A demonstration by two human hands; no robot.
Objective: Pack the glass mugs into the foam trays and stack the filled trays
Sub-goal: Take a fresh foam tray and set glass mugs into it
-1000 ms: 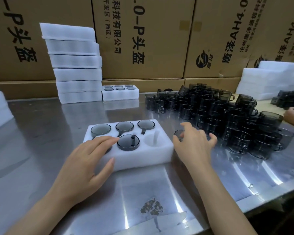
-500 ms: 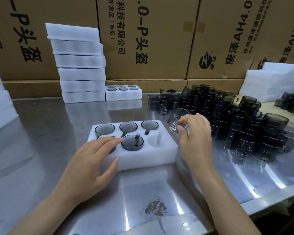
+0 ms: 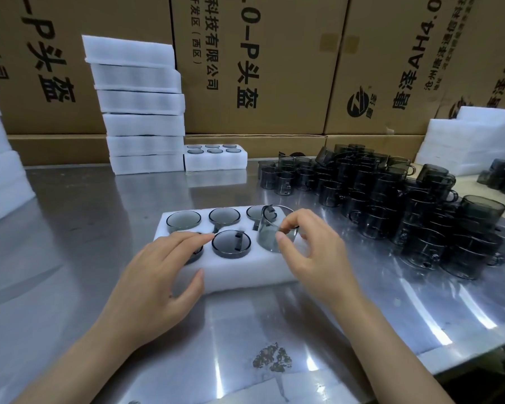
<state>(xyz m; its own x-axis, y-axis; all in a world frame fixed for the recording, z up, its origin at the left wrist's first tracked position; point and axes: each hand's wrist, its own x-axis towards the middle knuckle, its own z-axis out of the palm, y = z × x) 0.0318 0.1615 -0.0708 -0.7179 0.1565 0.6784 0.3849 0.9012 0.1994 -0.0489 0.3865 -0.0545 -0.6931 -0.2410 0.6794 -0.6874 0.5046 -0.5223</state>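
Right hand: pinches a smoky grey glass mug, tilted over the near-right pocket of the white foam tray.
Left hand: fingers spread, resting on the tray's near-left corner.
Tray: on the steel table.
Brown cardboard boxes: read "科技有限公司", "头盔", "AH4".

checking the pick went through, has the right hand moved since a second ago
Yes. The right hand has come left from the table beside the mug pile and now holds a glass mug over the foam tray, at its near-right pocket.
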